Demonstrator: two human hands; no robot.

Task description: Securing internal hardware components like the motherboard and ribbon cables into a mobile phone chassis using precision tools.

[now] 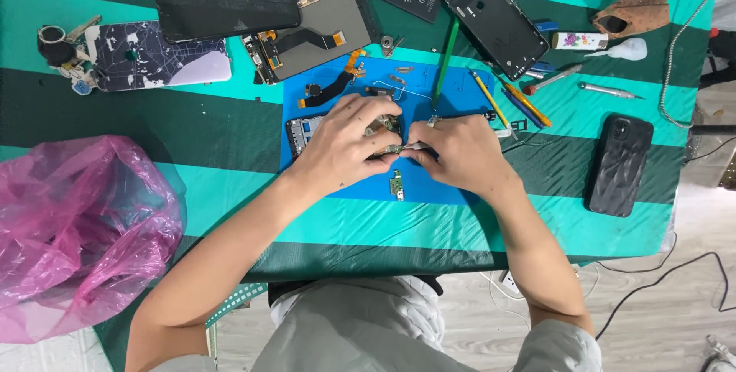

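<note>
Blue mat (452,188) looks matt, rubbery I think. Left of it, the pink bag (77,226) is thin crinkly plastic; right, the black phone case (618,165) is glossy.

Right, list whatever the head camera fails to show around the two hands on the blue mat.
- Small part pinched between the left hand and right hand: fingers cover it; its kind is unclear.
- Tool in the right hand: only a thin pale tip shows.
- Phone frame on the blue mat: the left hand hides most of it.
- Small circuit board: too small for detail.
- Pink plastic bag: contents unseen, cut by the left edge.
</note>
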